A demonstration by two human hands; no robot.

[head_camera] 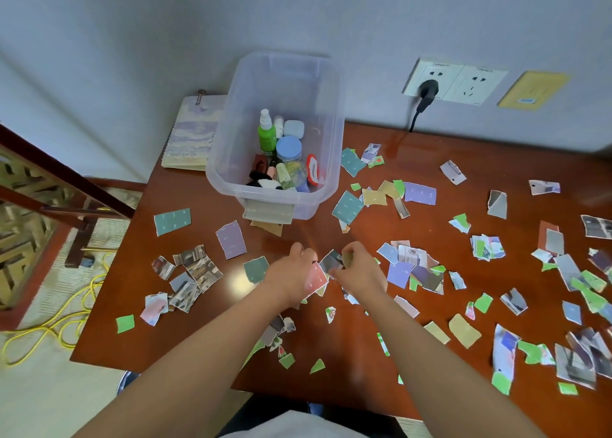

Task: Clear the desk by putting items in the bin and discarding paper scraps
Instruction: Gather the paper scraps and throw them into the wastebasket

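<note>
Just in front of clear bin [231,113] on desk [463,202]: left hand [291,272] fingers curled round pink paper scrap [317,277], right hand [359,268] pinching grey scrap [331,261]; other scraps [419,192] strewn L & R of bin

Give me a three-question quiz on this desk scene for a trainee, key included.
1. True or false: the clear bin on the desk is empty.
2. Multiple choice: where are the left hand and the right hand? A) inside the bin; B) in front of the bin, holding paper scraps; C) on the wall sockets.
3. Short answer: what colour is the spray bottle in the bin?
Key: 1 false; 2 B; 3 green.
</note>
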